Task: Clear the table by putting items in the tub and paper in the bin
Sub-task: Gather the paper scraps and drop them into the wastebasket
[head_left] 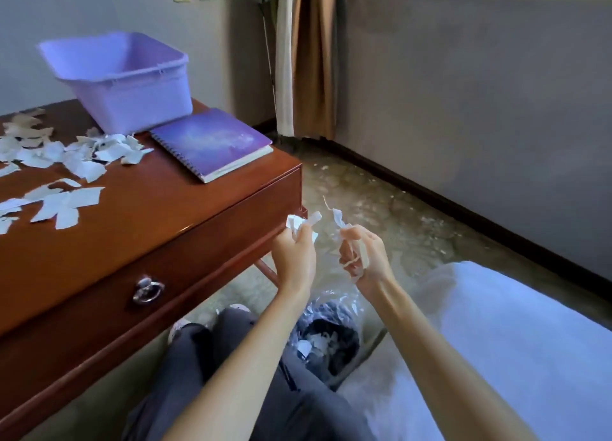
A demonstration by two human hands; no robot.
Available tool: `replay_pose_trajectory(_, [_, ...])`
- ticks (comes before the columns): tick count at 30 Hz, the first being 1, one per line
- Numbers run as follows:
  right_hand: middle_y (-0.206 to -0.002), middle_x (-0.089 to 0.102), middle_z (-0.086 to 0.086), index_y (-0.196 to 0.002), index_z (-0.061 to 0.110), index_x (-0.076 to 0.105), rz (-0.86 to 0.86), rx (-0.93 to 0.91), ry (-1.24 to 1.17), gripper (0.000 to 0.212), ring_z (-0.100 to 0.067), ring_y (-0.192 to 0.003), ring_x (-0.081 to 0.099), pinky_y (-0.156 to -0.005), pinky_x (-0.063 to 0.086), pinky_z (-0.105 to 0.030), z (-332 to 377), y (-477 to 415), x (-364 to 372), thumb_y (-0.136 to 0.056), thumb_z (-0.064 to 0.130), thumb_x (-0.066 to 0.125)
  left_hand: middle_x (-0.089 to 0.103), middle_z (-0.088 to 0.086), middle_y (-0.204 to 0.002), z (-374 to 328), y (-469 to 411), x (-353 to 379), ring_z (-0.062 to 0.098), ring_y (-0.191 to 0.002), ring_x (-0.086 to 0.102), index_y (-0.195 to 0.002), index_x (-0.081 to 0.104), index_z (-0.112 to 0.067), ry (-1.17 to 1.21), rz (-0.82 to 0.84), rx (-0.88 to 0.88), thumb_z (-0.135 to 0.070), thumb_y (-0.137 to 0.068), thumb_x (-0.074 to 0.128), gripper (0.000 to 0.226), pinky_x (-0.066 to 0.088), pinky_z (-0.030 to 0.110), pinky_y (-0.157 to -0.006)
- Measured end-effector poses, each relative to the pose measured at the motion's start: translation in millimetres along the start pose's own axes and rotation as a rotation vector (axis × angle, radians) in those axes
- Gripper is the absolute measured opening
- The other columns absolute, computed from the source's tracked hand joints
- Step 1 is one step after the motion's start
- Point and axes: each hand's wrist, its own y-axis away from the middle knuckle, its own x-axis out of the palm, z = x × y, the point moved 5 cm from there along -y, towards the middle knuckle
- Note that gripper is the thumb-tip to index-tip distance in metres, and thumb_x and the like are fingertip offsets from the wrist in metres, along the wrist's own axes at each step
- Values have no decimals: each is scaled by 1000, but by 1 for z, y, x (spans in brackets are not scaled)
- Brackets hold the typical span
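My left hand [293,256] is closed around crumpled white paper scraps [299,223], held off the table's right corner. My right hand [362,256] grips thin torn paper strips [341,220] beside it. Both hands hover above the bin [331,344], a dark bin with a clear plastic liner and paper pieces inside, standing on the floor by my knees. Several torn paper pieces [71,157] lie scattered over the left of the wooden table [159,208]. A lilac tub [126,79] stands at the table's back, with a purple spiral notebook [212,142] lying in front of it.
The table has a drawer with a metal ring pull [148,290] facing me. A white-covered bed [496,341] fills the lower right. Small paper crumbs dot the floor [381,202] toward the wall and curtain [308,56].
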Motion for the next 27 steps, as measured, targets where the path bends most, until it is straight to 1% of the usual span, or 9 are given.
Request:
replay_pose_trajectory(3, [-46,41,-1,-59,9,50,-86,117,28,26,-11,-39,32,-39,25,-14,-38,-16,-25,-83,1,50,62,30,-70,41,-8,15,38,-57,42,-96,62,-8,-29,28,-181,-13,-92,41,22,40,35,-52])
replay_pose_trajectory(7, [-53,41,-5,-60,7,52,-196,316,57,25,-10,-35,29,-37,21,-15,-100,-41,-50,-85,1,49,60,37,-102,96,-27,27,27,-59,36,-115,58,2,-51,10,-401,-13,-92,40,33,47,44,-56])
replay_pose_trajectory(8, [-55,41,-5,-61,7,53,-222,362,74,25,-11,-39,29,-37,21,-16,-116,-47,-55,-85,1,49,60,35,-88,110,-32,30,26,-55,37,-112,57,0,-61,18,-451,-12,-92,40,29,48,41,-52])
replay_pose_trajectory(10, [-57,42,-5,-64,6,55,-269,448,113,24,-13,-45,30,-37,23,-17,-145,-59,-64,-86,2,48,38,11,-55,138,-40,35,14,-28,32,-88,50,-7,-68,30,-558,-11,-93,38,13,28,14,-31])
replay_pose_trajectory(12, [-56,43,-4,-67,8,55,-304,531,146,22,-13,-46,31,-41,24,-20,-172,-68,-73,-87,3,47,24,1,-53,167,-45,38,4,-17,18,-70,36,-14,-69,60,-690,-11,-93,38,24,14,3,-32])
replay_pose_trajectory(16, [-46,42,0,-66,12,53,-360,669,184,26,-13,-41,30,-42,21,-22,-215,-84,-86,-90,8,47,24,-9,-29,214,-53,40,3,-17,15,-68,44,-19,-49,73,-871,-16,-95,47,27,13,3,-30])
replay_pose_trajectory(20, [-59,42,-2,-96,15,60,-382,752,182,19,-12,-46,31,-41,24,-23,-245,-103,-86,-95,9,42,26,-9,-29,244,-68,44,4,-17,15,-71,48,-18,-43,61,-960,-13,-95,47,25,13,3,-30])
replay_pose_trajectory(23, [-58,44,0,-70,20,51,-395,803,242,28,-10,-42,32,-37,25,-22,-266,-116,-89,-95,12,41,31,-3,-39,262,-74,47,4,-17,15,-82,47,-14,-39,54,-1012,-15,-95,48,13,12,4,-29])
replay_pose_trajectory(27, [-50,43,-1,-65,12,43,-395,914,193,29,-13,-44,34,-40,27,-24,-294,-121,-94,-93,10,36,19,-9,-24,287,-74,44,5,-17,12,-66,34,-16,-20,25,-1119,-12,-95,43,31,10,2,-32])
